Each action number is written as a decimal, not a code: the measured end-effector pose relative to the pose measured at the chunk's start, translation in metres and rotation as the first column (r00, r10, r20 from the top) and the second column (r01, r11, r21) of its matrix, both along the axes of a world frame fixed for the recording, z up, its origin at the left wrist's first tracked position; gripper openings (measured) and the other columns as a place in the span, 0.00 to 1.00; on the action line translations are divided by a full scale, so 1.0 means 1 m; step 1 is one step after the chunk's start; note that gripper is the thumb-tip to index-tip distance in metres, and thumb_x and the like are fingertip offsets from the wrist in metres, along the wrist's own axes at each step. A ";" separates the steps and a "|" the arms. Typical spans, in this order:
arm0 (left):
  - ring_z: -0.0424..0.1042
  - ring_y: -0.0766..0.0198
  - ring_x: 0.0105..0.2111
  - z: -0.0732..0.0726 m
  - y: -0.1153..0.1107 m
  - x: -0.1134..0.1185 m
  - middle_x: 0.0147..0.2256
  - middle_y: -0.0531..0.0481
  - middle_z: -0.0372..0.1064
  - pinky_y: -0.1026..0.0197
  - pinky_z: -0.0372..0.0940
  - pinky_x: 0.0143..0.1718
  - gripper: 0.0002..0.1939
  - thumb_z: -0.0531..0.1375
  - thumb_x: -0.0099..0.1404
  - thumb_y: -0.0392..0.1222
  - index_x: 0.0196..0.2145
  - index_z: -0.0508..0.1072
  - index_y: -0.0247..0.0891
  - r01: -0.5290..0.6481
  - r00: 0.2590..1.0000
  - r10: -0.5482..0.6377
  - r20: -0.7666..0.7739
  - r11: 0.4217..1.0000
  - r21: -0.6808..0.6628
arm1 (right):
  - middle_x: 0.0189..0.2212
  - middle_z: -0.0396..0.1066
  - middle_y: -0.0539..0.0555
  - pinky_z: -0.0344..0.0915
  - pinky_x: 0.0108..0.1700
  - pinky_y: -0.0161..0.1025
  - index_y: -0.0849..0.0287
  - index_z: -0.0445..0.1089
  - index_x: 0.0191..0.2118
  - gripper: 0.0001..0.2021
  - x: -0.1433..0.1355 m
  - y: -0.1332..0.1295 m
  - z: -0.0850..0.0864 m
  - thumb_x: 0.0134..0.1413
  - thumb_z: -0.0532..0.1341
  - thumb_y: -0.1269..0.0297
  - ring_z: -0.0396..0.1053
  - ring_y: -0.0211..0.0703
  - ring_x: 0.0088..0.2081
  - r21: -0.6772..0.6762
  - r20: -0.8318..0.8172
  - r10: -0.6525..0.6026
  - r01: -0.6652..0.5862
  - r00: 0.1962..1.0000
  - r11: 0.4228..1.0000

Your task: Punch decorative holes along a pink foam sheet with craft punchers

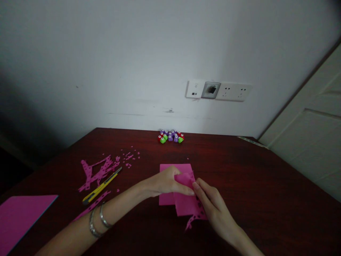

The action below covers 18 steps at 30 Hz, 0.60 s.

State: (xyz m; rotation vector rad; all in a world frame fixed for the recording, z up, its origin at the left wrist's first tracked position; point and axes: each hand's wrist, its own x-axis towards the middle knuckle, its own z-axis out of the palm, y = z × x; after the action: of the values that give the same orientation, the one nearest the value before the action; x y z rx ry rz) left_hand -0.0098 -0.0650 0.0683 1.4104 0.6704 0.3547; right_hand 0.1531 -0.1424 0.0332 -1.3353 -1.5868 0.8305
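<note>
My left hand [170, 183] grips a small sheet of pink paper [185, 206], thumb lying across its top. At the sheet's right edge, my right hand [210, 199] pinches a punched pink strip [197, 215] full of dark holes. The strip's lower end dangles below the sheet; whether it is still joined to the sheet is hidden by my fingers. Beneath, another pink paper rectangle [166, 200] lies on the dark red table. Two silver bangles [93, 224] circle my left forearm.
Left of my hands are a yellow utility knife [102, 186], punched pink scraps [98, 172], tiny pink bits [129, 156] and a larger pink sheet [23, 217]. Small purple, red and green punches or toys [170, 136] cluster by the wall, below white sockets [234, 91].
</note>
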 end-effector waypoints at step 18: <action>0.63 0.73 0.21 0.003 -0.007 0.004 0.19 0.55 0.67 0.66 0.59 0.28 0.09 0.68 0.43 0.40 0.19 0.73 0.33 -0.091 0.983 0.099 0.155 0.994 -0.062 | 0.28 0.68 0.51 0.65 0.34 0.33 0.56 0.70 0.31 0.16 -0.012 -0.004 -0.010 0.51 0.57 0.48 0.66 0.39 0.31 -0.082 -0.308 -0.189 0.172 0.933 0.982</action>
State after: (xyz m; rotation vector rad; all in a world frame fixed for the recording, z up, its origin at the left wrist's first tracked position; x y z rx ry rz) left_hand -0.0061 -0.0721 0.0715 1.2862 0.6137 0.5146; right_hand 0.1413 -0.1463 0.0227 -1.2912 -1.1826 0.9255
